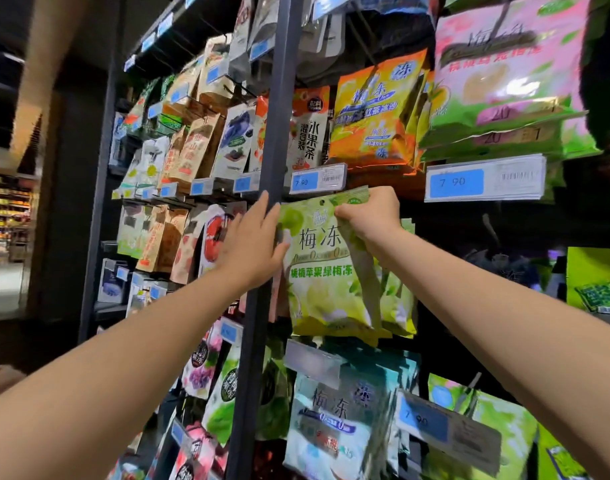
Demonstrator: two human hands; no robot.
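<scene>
Green snack bag (326, 268) hangs on the rack just right of the dark upright post (262, 237). Right hand (372, 213) pinches its top edge, fingers curled tight. Left hand (253, 240) lies flat against its left side, fingers straight, orange bag (372, 109) hanging above.

The right grip (369, 216) covers the top right corner of the green pouch (327, 271). The rear pouches (398, 306) show only as slivers along its right edge. The pink bag (504, 64) is blurred and cut by the picture's top edge. Barcode print on the price tag (485, 181) is too small to read.
</scene>
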